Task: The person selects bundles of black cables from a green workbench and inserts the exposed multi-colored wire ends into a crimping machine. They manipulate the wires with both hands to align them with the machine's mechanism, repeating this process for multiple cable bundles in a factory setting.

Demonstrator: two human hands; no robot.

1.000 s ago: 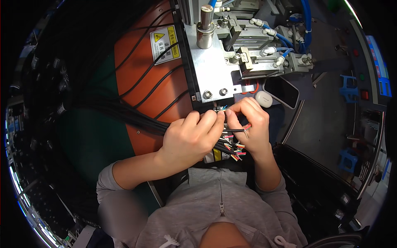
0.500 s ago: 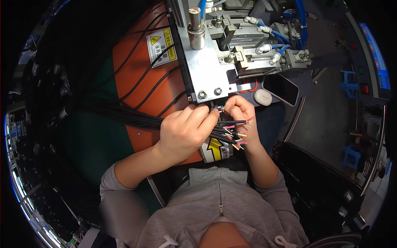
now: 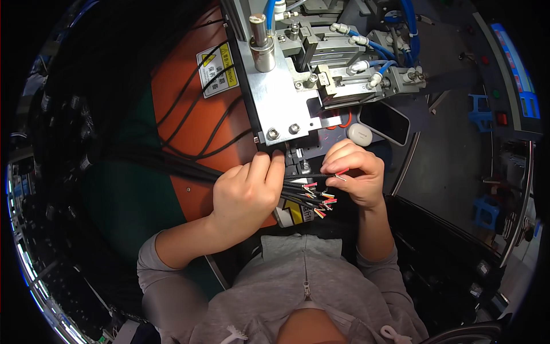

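My left hand (image 3: 247, 192) is closed over a bundle of black cables (image 3: 195, 167) in front of the machine, its fingertips close to the metal plate's front edge. Beyond that hand the cable ends fan out, with stripped red, white and yellow wires (image 3: 325, 200) showing. My right hand (image 3: 360, 172) pinches one black cable (image 3: 312, 176) near its end, from which red and white wires (image 3: 342, 172) stick out. Between the hands, partly hidden, sits a small metal fixture (image 3: 301, 157) under the plate.
The metal plate (image 3: 281, 97) and pneumatic cylinders (image 3: 355, 86) with blue hoses fill the far middle. Beside them lie a phone (image 3: 387, 123) and a white rounded case (image 3: 360, 135). An orange panel (image 3: 172, 103) with cables over it is at left. A screen (image 3: 518, 74) stands far right.
My right hand has moved right and nearer, away from the fixture, and now holds a single cable's end. My left hand has shifted slightly left, and the fixture shows more.
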